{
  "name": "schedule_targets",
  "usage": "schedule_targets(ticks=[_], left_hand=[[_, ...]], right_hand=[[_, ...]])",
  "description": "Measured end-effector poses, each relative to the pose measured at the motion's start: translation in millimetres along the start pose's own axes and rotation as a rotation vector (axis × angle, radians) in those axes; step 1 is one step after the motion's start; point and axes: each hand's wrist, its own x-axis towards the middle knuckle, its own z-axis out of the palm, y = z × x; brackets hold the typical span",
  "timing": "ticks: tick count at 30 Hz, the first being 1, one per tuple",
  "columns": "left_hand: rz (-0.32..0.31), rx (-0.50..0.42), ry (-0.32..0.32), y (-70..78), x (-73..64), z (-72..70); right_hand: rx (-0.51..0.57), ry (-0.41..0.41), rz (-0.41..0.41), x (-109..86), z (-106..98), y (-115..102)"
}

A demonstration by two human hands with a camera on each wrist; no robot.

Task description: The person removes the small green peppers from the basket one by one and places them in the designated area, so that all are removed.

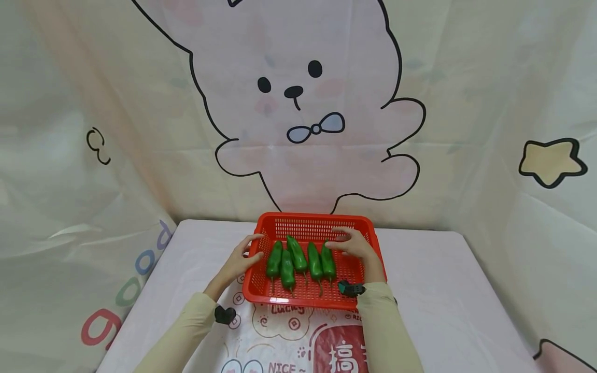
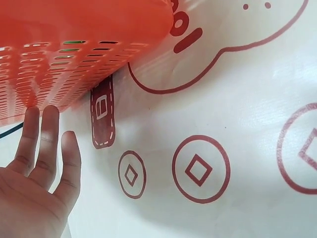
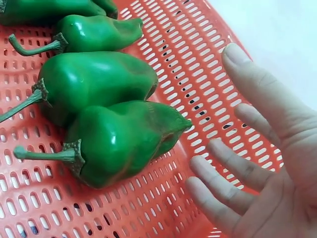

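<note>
Several green peppers [image 1: 315, 261] lie side by side in a red plastic basket [image 1: 303, 302], stems toward the near side. My left hand [image 1: 239, 260] is at the basket's left side, thumb and fingers apart; in the left wrist view its fingertips are by the slotted wall [image 2: 74, 62], and whether they touch it I cannot tell. Over the basket's right part is my right hand [image 1: 355, 245], fingers spread and nothing between them. In the right wrist view that hand [image 3: 270, 183] is beside the tip of the nearest pepper [image 3: 111, 144], apart from it.
The basket stands on a table with a white cover [image 1: 429, 295] bearing red print at the front. Behind it hangs a cloth backdrop [image 1: 298, 171] with a cartoon animal, and cloth walls rise at both sides. A dark device [image 1: 350, 288] is on the right wrist.
</note>
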Motion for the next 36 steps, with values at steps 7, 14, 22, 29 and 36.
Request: schedule_targets(ticks=[7,14,22,29,36], left_hand=[[0.008,0.006,0.004,0.7,-0.8,-1.1],[0.024,0.003,0.002,-2.1,0.1,-0.7],[0.018,0.001,0.003,-1.6,0.1,0.3],[0.024,-0.001,0.002,-2.6,0.7,0.9],[0.027,-0.022,-0.003,-1.8,-0.6,0.6]], right_hand=[[-0.011,-0.036,-0.025,6.8,2.2,2.6],[-0.041,-0.062,-0.02,11.4,3.7,10.7],[-0.076,-0.091,-0.04,14.1,7.5,16.2],[-0.091,-0.089,-0.053,15.8,10.3,20.3],[-0.127,-0.097,-0.09,19.6,11.8,25.5]])
